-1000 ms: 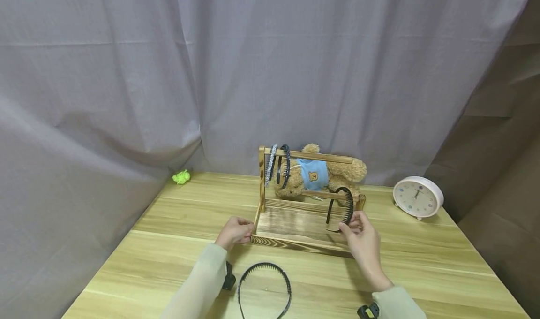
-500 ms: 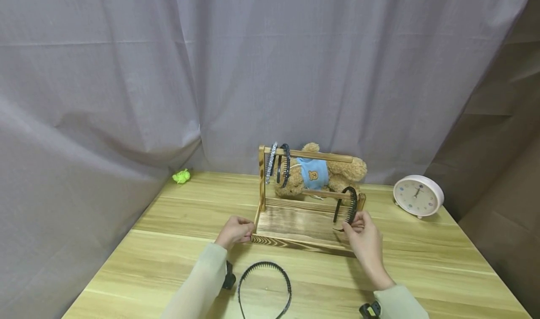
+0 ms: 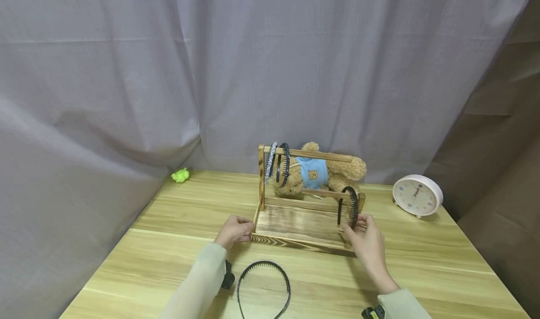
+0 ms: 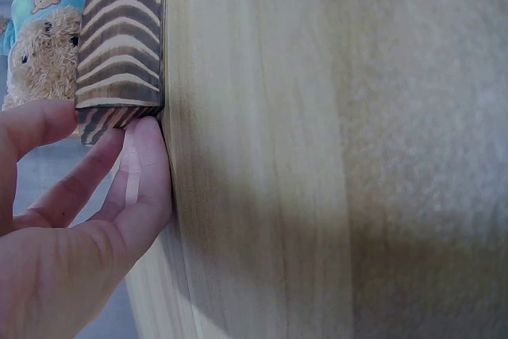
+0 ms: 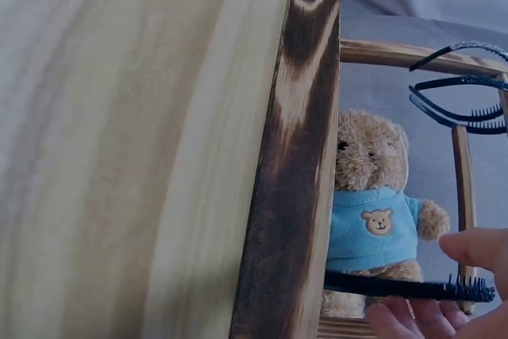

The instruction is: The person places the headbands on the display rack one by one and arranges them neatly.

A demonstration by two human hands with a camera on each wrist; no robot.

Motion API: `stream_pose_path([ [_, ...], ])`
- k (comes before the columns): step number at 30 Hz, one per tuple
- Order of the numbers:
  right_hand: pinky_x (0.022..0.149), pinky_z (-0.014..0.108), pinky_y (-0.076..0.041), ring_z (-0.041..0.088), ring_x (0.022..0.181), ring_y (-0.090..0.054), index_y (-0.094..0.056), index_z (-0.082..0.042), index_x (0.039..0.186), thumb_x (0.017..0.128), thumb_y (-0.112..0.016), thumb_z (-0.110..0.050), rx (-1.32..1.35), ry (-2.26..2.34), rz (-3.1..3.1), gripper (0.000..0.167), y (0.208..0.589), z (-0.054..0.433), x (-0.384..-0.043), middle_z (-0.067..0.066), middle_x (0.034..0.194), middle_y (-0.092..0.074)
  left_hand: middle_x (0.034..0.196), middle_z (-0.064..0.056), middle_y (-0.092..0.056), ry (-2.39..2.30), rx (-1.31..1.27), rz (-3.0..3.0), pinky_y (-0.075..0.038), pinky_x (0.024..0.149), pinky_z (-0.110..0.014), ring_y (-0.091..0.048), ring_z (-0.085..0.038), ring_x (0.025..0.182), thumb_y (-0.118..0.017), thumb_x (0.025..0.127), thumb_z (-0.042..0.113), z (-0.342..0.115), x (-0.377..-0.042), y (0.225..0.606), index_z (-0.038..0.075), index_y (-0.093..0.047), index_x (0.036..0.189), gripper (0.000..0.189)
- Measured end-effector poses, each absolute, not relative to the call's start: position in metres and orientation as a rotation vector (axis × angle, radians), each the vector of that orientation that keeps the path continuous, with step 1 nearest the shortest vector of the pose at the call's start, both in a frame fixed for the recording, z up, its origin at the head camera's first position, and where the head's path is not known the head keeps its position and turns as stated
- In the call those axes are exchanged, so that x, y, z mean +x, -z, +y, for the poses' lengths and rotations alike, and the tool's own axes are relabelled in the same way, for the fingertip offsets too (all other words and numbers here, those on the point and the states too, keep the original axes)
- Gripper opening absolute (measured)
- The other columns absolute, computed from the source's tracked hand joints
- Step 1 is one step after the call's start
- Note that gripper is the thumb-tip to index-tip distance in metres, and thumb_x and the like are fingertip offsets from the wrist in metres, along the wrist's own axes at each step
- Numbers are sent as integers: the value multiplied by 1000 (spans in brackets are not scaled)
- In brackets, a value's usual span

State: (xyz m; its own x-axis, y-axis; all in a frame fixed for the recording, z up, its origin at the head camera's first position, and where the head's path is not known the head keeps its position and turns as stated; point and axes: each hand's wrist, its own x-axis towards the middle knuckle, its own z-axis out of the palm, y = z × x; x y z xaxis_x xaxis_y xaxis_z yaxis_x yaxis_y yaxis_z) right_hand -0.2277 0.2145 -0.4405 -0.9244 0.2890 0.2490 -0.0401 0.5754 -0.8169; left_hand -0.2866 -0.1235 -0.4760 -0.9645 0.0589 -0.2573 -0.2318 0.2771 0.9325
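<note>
My right hand pinches a black toothed headband by its lower part, at the right end of a wooden rack. The headband stands upright with its arch over the rack's lower bar; in the right wrist view the headband lies across the fingers. My left hand grips the rack's front left corner, thumb and fingertips against the striped wood. On the upper bar, at its left, hang a silver glittery headband and dark headbands.
Another dark toothed headband lies on the table in front of the rack. A teddy bear in a blue top lies behind the rack. A white clock stands to the right, a small green toy at the back left.
My right hand has moved the headband a little to the right along the lower bar, towards the rack's right end. The left hand has stayed at the corner.
</note>
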Motion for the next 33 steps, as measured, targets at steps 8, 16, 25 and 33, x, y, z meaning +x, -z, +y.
stream_pose_path([
  [8, 103, 33, -49, 40, 127, -51, -35, 3, 142, 90, -68, -41, -247, -1533, -2454, 75, 440, 226, -217, 27, 139, -48, 109, -21, -63, -1747, -169, 2305, -61, 82, -31, -63, -21, 90, -58, 93, 9, -124, -286, 475, -14, -57, 123, 38],
  [16, 99, 44, -53, 44, 129, -47, -24, 6, 148, 90, -66, -47, -291, -1498, -2551, 89, 435, 238, -203, 26, 144, -41, 111, -23, -64, -1744, -192, 2307, -61, 83, -32, -65, -24, 94, -58, 93, 9, -122, -286, 472, -14, -58, 123, 38],
  [25, 76, 30, -61, 32, 99, -68, -27, 15, 142, 89, -70, -40, -281, -1736, -2664, 88, 439, 236, -184, 33, 135, -46, 107, -21, -64, -1748, -190, 2309, -61, 81, -31, -64, -21, 89, -59, 92, 9, -122, -287, 475, -15, -57, 123, 39],
  [33, 84, 43, -61, 31, 96, -68, -34, 16, 134, 91, -69, -18, -231, -2030, -2615, 65, 449, 212, -173, 29, 124, -50, 106, -20, -64, -1755, -195, 2297, -61, 81, -30, -64, -21, 88, -59, 92, 9, -123, -289, 476, -14, -58, 123, 38],
])
